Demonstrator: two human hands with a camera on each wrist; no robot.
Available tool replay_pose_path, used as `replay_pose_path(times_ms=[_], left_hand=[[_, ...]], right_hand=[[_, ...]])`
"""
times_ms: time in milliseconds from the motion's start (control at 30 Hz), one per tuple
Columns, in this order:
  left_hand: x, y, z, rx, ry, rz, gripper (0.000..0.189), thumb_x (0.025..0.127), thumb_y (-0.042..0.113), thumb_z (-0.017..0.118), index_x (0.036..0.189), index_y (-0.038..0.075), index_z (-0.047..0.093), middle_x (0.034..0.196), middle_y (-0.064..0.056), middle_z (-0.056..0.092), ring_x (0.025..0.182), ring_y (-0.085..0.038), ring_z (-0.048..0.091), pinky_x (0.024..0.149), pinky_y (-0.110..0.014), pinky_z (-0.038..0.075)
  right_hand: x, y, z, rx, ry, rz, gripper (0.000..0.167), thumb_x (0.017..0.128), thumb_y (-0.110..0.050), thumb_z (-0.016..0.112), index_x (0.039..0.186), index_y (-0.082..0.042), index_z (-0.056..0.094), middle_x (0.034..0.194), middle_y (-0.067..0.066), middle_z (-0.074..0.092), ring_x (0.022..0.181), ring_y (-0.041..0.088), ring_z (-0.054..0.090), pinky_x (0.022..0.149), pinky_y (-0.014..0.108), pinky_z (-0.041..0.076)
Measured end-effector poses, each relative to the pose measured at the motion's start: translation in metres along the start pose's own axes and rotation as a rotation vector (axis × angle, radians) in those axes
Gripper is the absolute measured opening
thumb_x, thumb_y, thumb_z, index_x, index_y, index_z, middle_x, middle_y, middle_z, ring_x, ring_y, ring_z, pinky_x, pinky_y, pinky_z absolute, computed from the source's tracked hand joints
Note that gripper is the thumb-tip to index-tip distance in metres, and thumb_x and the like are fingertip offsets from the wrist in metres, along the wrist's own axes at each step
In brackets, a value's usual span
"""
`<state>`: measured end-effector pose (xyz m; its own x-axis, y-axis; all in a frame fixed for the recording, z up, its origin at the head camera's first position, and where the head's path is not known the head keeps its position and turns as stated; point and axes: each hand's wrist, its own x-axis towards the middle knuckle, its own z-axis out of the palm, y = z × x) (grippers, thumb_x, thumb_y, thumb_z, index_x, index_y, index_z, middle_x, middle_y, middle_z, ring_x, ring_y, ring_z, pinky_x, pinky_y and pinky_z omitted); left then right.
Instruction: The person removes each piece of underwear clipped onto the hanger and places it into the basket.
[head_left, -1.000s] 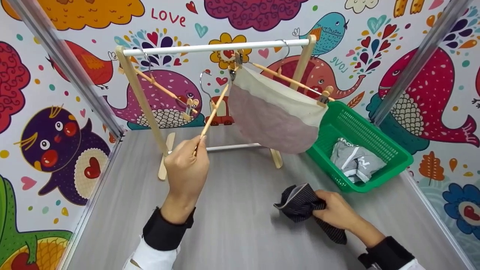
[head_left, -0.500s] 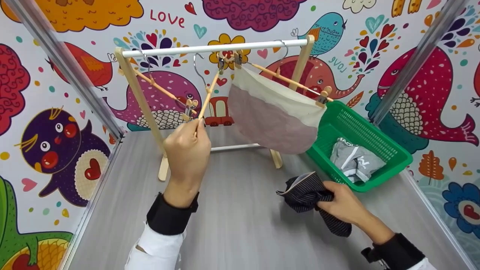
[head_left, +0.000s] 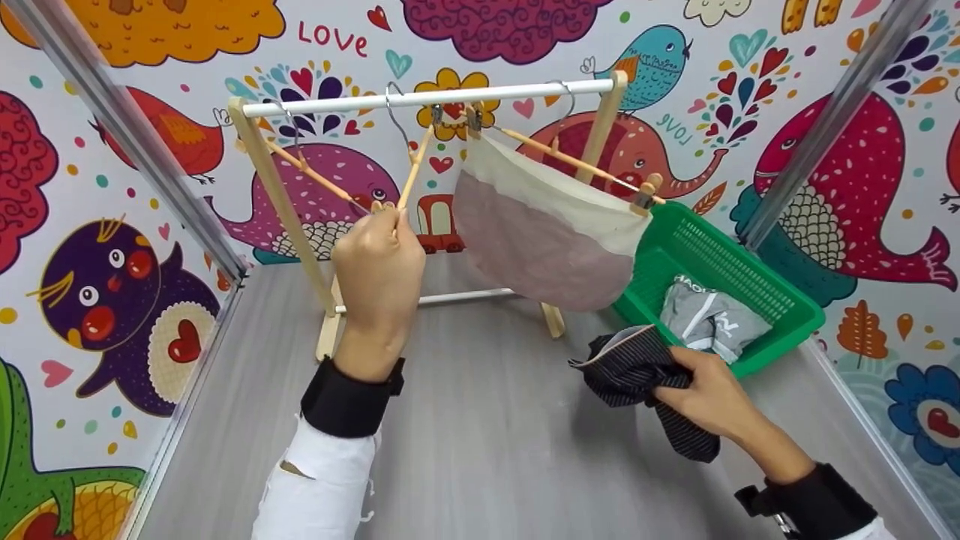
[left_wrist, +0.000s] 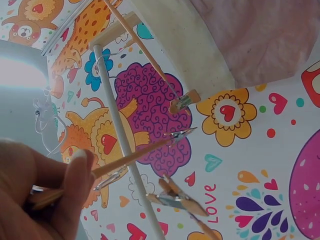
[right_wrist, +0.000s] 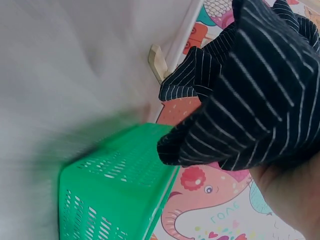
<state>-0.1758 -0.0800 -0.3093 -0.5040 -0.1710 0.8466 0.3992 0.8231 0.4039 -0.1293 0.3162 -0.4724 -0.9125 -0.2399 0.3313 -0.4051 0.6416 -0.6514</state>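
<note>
My left hand (head_left: 379, 274) grips one end of a wooden clip hanger (head_left: 414, 174). This hanger slopes up and away from my fist, and its metal hook (head_left: 395, 120) meets the white rail; whether it bears on the rail I cannot tell. The far clip (left_wrist: 179, 135) holds no cloth, and my fist covers the near end. My right hand (head_left: 709, 390) holds a bunched dark pinstriped cloth (head_left: 630, 367) above the tabletop, left of the basket. A white and mauve cloth (head_left: 551, 225) hangs by two clips from another hanger (head_left: 559, 154) on the right.
A small wooden rack with a white rail (head_left: 330, 103) stands at the back. At its left hangs a bare clip hanger (head_left: 311, 171), partly behind my left hand. The green basket (head_left: 806, 319) at right contains a grey cloth (head_left: 712, 319). Patterned walls enclose the grey tabletop (head_left: 480, 450).
My left hand has risen and moved forward, bringing the hanger's hook up to the rail. My right hand has shifted right and slightly up with the pinstriped cloth.
</note>
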Motion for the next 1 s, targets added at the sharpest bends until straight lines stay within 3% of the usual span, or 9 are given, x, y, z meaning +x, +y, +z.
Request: replay_pose_path(times_ms=[433, 733, 867, 1000], left_hand=[[0.006, -0.004, 0.013, 0.016, -0.065, -0.073, 0.013, 0.098, -0.002, 0.069, 0.099, -0.012, 0.077, 0.082, -0.023, 0.073, 0.074, -0.037, 0.072, 0.067, -0.041, 0.061], [0.006, -0.008, 0.017, 0.02, -0.094, -0.114, 0.015, 0.1, 0.0, 0.068, 0.101, -0.012, 0.077, 0.083, -0.023, 0.073, 0.074, -0.035, 0.071, 0.067, -0.039, 0.061], [0.004, -0.009, 0.019, 0.022, -0.096, -0.11, 0.015, 0.1, 0.0, 0.068, 0.101, -0.013, 0.077, 0.085, -0.024, 0.073, 0.076, -0.037, 0.071, 0.071, -0.042, 0.061], [0.002, -0.011, 0.021, 0.024, -0.089, -0.114, 0.014, 0.099, -0.002, 0.068, 0.099, -0.013, 0.076, 0.086, -0.025, 0.074, 0.081, -0.04, 0.073, 0.083, -0.046, 0.061]], right_hand=[[0.01, -0.003, -0.032, 0.048, 0.079, 0.094, 0.03, 0.078, 0.003, 0.081, 0.106, -0.008, 0.078, 0.09, -0.001, 0.074, 0.073, 0.007, 0.061, 0.064, 0.021, 0.05], [0.02, 0.001, -0.055, 0.063, 0.15, 0.156, 0.029, 0.081, 0.004, 0.079, 0.11, -0.001, 0.075, 0.09, -0.01, 0.07, 0.076, 0.006, 0.061, 0.064, 0.019, 0.051], [0.023, 0.002, -0.06, 0.123, 0.236, 0.135, 0.028, 0.08, 0.011, 0.075, 0.107, 0.002, 0.075, 0.091, -0.013, 0.07, 0.078, 0.006, 0.062, 0.065, 0.017, 0.052], [0.025, 0.003, -0.062, 0.172, 0.342, 0.128, 0.028, 0.077, 0.014, 0.067, 0.103, 0.006, 0.074, 0.088, -0.01, 0.069, 0.077, 0.008, 0.059, 0.066, 0.017, 0.048]])
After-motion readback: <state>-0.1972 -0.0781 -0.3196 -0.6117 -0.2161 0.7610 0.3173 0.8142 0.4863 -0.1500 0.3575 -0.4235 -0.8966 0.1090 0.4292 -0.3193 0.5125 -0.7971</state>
